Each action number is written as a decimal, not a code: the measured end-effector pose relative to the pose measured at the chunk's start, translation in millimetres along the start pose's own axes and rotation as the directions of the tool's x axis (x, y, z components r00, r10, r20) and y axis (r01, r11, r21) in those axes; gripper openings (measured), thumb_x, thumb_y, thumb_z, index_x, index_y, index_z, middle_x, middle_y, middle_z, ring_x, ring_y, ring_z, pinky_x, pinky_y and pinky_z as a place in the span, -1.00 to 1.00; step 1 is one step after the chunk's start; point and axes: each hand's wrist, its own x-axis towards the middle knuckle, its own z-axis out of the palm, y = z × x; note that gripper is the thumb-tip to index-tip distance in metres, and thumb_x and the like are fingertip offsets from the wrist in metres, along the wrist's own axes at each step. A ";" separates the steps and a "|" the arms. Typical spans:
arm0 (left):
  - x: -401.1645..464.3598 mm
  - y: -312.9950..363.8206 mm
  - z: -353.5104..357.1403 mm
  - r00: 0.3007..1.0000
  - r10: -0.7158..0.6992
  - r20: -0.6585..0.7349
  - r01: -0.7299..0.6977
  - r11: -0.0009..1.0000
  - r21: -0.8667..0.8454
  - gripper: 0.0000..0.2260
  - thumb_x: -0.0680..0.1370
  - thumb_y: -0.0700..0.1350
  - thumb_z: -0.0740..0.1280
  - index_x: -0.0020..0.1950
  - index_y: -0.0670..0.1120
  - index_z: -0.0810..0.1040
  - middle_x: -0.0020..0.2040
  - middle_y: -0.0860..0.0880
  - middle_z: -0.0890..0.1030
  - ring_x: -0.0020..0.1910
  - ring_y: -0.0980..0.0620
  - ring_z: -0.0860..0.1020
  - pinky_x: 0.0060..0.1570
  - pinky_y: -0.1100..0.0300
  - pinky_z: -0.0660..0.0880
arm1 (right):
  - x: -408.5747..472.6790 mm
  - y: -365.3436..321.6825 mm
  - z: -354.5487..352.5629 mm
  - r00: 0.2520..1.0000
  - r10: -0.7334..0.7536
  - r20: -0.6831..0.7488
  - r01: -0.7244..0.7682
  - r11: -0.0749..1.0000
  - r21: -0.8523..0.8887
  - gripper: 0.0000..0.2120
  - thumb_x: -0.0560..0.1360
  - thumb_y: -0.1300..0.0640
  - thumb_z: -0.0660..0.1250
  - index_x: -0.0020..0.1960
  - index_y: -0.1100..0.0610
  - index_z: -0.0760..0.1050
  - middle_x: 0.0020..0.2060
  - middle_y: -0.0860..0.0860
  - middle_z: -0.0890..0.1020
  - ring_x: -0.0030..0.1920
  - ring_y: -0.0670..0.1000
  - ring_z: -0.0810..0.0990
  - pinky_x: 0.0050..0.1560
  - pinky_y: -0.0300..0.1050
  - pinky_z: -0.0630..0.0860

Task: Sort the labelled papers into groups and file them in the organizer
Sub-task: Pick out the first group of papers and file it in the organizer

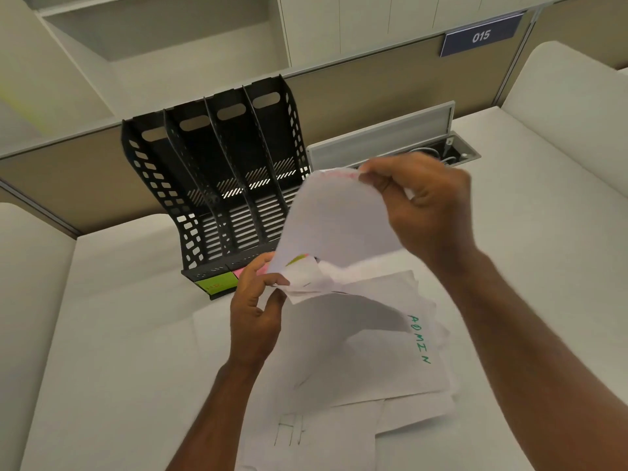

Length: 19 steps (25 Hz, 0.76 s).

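- A white sheet (336,226) is held up in the air in front of the organizer, bowed between both hands; its label is not readable from here
- The right hand (424,205) pinches the sheet's top edge, fingers (373,178) curled round the paper
- The left hand (255,311) pinches the crumpled lower corner between thumb and fingertips
- Under the hands a loose pile of papers (367,362) lies spread on the table (119,334); one sheet there reads ADMIN (420,339) in green
- The black organizer (217,185) stands just behind, its four slots showing no papers; a green tag (215,285) and a pink tag (239,272) sit on its front lip
- By my reading, sorting is in hand: one sheet is being lifted off the pile to check its label, and filing has not begun
- The next move calls for turning the sheet so the label can be read, then laying it with its matching group, flattened
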 end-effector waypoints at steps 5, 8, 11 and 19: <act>12.6 31.4 -9.6 0.987 0.162 -0.010 -0.162 0.987 0.000 -0.89 0.50 -0.20 0.37 -0.03 0.00 0.59 0.41 -0.08 0.45 0.45 -0.09 0.37 0.38 0.01 0.41 | 28.0 -20.8 -21.7 0.972 -0.033 0.233 0.003 0.991 0.131 -0.93 0.50 0.29 0.45 -0.07 0.22 0.71 -0.19 -0.04 0.72 -0.20 -0.19 0.64 -0.10 -0.40 0.49; 19.6 43.6 -18.0 0.969 0.247 0.010 -0.246 0.969 -0.035 -0.85 0.51 -0.24 0.33 -0.02 -0.01 0.59 0.12 0.00 0.62 0.18 -0.05 0.57 0.11 0.11 0.55 | 21.3 -24.2 -18.1 0.887 0.121 0.445 -0.240 0.945 0.222 -0.93 0.50 0.22 0.45 -0.10 0.11 0.71 -0.21 -0.13 0.71 -0.20 -0.26 0.61 -0.16 -0.48 0.43; 13.0 29.5 -28.5 0.997 0.081 -0.007 -0.082 0.993 -0.081 -0.71 0.49 -0.32 0.36 -0.07 0.11 0.60 -0.13 0.18 0.64 -0.12 0.13 0.60 -0.05 0.30 0.51 | 10.1 0.7 -9.2 0.746 0.246 0.619 -0.488 0.834 0.257 -0.82 0.56 -0.02 0.36 -0.04 0.02 0.71 -0.22 -0.09 0.74 -0.23 -0.18 0.67 -0.28 -0.42 0.50; -26.7 -26.2 -54.0 0.980 -0.190 -0.051 0.182 0.974 -0.133 -0.87 0.49 -0.18 0.38 -0.13 0.06 0.59 -0.22 0.12 0.60 -0.21 0.13 0.51 -0.17 0.33 0.43 | -91.4 154.0 95.3 0.324 0.773 0.545 -0.702 0.583 -0.408 -0.70 0.53 0.24 0.38 0.25 0.30 0.59 0.19 0.20 0.65 0.17 0.10 0.59 0.26 -0.04 0.45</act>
